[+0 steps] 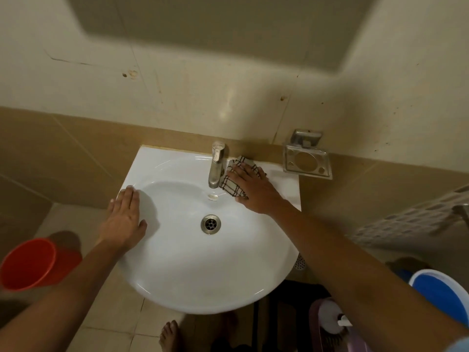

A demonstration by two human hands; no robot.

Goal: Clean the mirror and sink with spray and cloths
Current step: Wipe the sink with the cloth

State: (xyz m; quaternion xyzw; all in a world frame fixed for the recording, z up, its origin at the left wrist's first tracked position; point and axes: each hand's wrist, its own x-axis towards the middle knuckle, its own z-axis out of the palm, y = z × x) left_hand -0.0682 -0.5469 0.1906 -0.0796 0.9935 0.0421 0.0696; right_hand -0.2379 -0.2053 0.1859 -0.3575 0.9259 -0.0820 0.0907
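Your right hand presses checked beige cloth flat, fingers spread, on white ceramic sink far rim, right of steel tap; left hand flat, empty, on left rim

Risk: cloth snagging tap, knuckles hitting it; braced palm slipping on wet glaze

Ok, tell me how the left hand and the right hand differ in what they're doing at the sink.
The left hand lies flat and bare on the sink's left rim; the right hand presses a checked cloth onto the back ledge. The left hand sits away from the tap; the right hand works just beside it. The left hand holds nothing; the right hand covers much of the cloth. Both rest palm down, fingers extended.
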